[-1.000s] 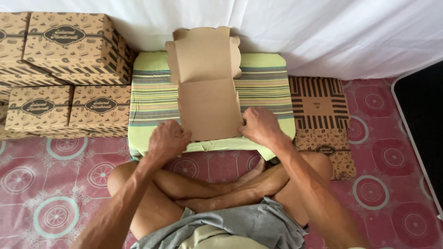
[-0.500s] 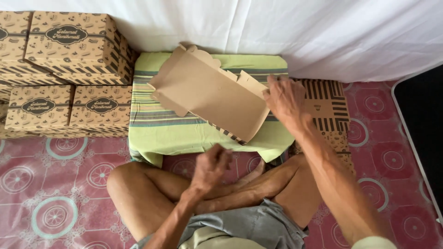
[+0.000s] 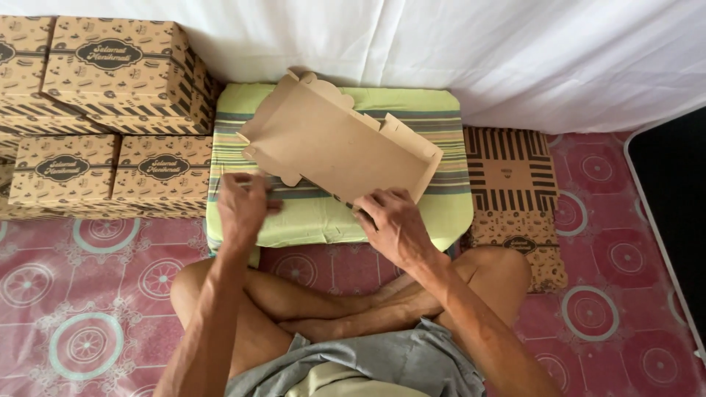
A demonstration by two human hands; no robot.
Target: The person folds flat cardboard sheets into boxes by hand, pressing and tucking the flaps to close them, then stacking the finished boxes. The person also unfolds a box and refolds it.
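A plain brown cardboard box blank [image 3: 334, 143], partly folded with raised side flaps, lies tilted over a green striped cushion [image 3: 309, 217]. My right hand [image 3: 390, 224] grips its near edge at the lower right. My left hand [image 3: 243, 206] hovers over the cushion just below the blank's lower left flap, fingers loosely curled; I cannot tell if it touches the cardboard. My crossed legs fill the foreground.
Several assembled printed brown boxes [image 3: 110, 66] are stacked at the left against a white sheet. A pile of flat printed box blanks [image 3: 511, 184] lies on the floor right of the cushion. A red patterned mat [image 3: 81, 294] covers the floor.
The blank was lifted and swung by my right hand, then lowered onto the cushion. My left hand dropped to my lap, then rose back to the blank's lower left corner.
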